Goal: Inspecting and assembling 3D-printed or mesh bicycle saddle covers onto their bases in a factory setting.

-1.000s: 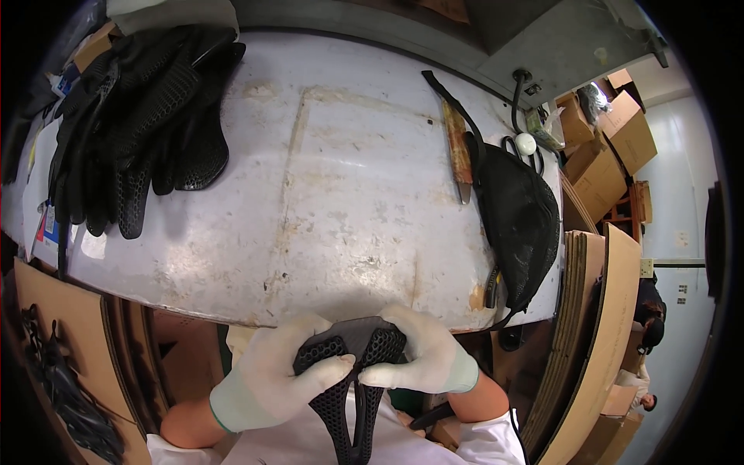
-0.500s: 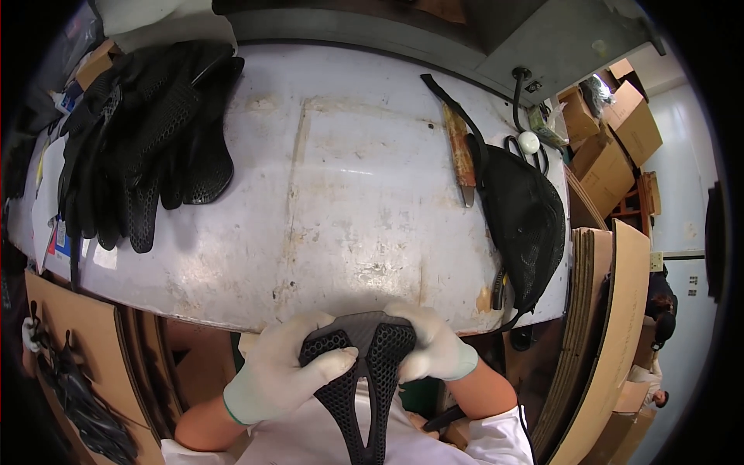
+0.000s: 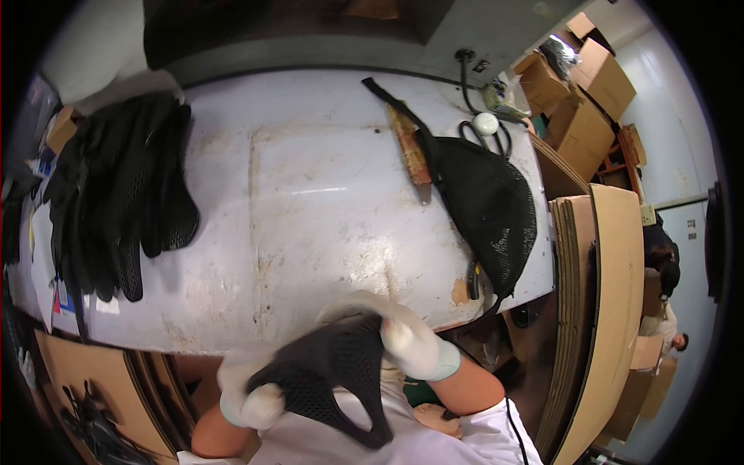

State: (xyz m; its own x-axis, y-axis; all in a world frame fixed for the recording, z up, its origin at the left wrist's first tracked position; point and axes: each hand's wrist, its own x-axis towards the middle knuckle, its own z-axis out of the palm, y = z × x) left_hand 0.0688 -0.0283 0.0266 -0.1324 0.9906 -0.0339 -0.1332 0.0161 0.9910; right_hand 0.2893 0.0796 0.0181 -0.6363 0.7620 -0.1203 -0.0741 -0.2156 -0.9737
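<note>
In front of my chest I hold a black bicycle saddle cover (image 3: 310, 372) with a honeycomb surface and a long opening down its middle. My left hand (image 3: 256, 399), in a white glove, grips its left side with the thumb on top. Its fingers are partly hidden behind the piece and smeared by motion. My right hand (image 3: 409, 341), gloved too, holds the upper right edge, thumb in front. The piece is tilted and hangs just below the table's near edge.
On the worn white table (image 3: 310, 232) lies a pile of similar black pieces (image 3: 124, 194) at left. At right are a black pouch (image 3: 492, 209), a tapered blade with a brown wrapped handle (image 3: 409, 147) and a cutter (image 3: 473, 279). Cardboard sheets (image 3: 612, 310) stand beside the table.
The saddle cover has turned from nose-down and upright to tilted, its broad end toward the left. My left hand has moved lower and leftward. The view has shifted too.
</note>
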